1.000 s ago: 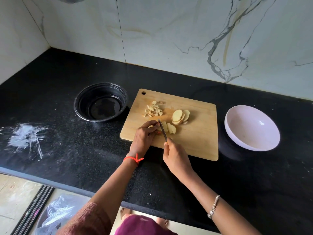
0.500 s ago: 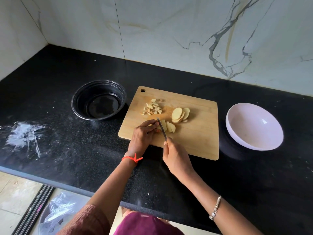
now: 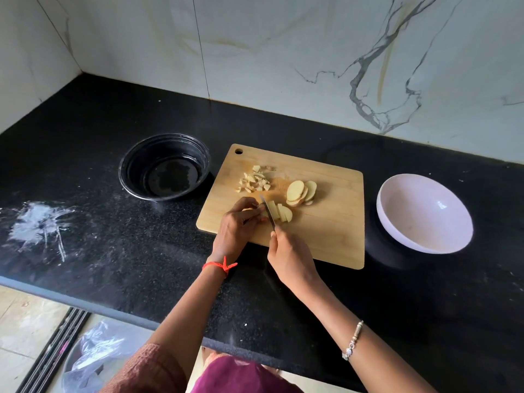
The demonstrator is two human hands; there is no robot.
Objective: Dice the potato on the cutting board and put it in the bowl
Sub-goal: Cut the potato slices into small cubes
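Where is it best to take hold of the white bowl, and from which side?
Probably the rim of the white bowl on the side facing the cutting board, coming from above: thumb inside, fingers under the outer wall. It stands open side up, empty, with a thin rim all round and no handle.

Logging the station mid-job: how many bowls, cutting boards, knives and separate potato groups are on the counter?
Bowls: 2, black bowl and pale bowl
Cutting boards: 1
Knives: 1, the knife in the right hand
Potato groups: 3, diced pile, slice stack, piece held by the left hand
Total: 7
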